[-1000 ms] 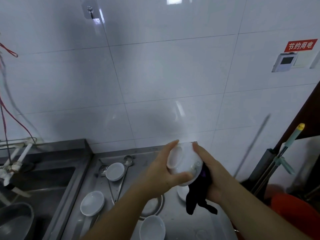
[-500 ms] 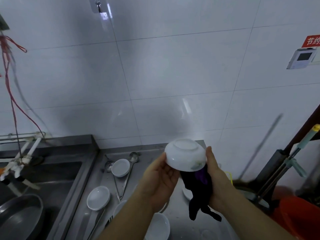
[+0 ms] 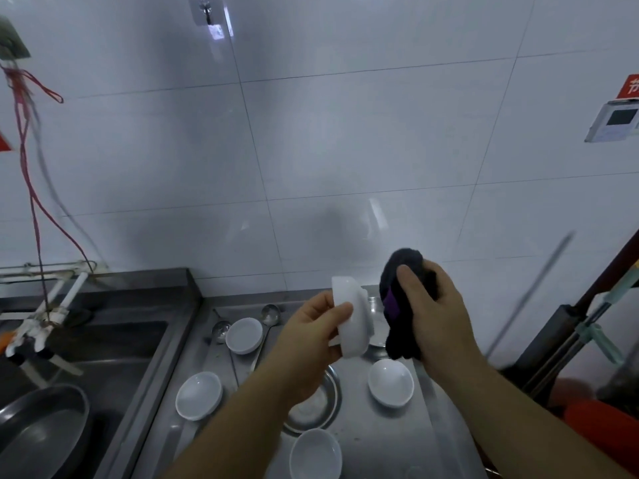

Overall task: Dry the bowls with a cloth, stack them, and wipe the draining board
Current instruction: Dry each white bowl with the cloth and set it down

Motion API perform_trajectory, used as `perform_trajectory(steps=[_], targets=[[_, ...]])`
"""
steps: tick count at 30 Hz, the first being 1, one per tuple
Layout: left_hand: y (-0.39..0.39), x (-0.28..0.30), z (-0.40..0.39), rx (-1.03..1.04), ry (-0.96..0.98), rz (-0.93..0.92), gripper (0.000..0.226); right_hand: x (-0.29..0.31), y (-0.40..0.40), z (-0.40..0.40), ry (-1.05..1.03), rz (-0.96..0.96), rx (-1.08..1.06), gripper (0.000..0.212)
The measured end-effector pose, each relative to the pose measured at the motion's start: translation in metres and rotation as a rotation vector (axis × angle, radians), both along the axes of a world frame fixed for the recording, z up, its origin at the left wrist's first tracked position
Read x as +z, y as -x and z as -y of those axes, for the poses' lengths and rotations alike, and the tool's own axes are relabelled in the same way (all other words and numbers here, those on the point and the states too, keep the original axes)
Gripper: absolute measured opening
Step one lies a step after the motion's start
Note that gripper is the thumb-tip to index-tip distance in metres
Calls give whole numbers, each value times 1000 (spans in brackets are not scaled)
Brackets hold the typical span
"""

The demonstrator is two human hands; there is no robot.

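1. Four white bowls sit on the steel draining board (image 3: 435, 420): back-left bowl (image 3: 243, 335), left bowl (image 3: 198, 395), right bowl (image 3: 390, 382), front bowl (image 3: 315, 456).
2. Fifth bowl, the held bowl (image 3: 351, 319), is in the air above the board, tipped on its side, opening facing right toward the cloth.
3. Left hand (image 3: 311, 337) grasps the held bowl, thumb across its outer wall.
4. Right hand (image 3: 439, 312) is clenched around a dark cloth (image 3: 403, 305) with a purple patch; cloth bunched, just beside the bowl's rim, contact unclear.
5. Round steel plate (image 3: 318, 409) lies flat on the board under the left wrist.
6. Two metal ladles (image 3: 270, 314) lie near the back-left bowl.
7. Sink (image 3: 114, 344) at left, dark pan (image 3: 41, 430) in it.
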State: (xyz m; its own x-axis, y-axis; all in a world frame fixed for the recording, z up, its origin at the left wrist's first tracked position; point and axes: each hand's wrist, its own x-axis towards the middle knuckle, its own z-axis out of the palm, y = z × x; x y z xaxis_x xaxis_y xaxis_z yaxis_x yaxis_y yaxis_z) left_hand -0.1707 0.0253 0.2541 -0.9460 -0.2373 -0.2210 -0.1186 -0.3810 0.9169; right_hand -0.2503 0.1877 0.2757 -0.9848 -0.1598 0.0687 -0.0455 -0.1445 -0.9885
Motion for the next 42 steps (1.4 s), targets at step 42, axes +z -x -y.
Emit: perform_trajectory(steps=[42], targets=[[7,50,-8,-194,17,-301,22,20,16,10,429,595,252,32]])
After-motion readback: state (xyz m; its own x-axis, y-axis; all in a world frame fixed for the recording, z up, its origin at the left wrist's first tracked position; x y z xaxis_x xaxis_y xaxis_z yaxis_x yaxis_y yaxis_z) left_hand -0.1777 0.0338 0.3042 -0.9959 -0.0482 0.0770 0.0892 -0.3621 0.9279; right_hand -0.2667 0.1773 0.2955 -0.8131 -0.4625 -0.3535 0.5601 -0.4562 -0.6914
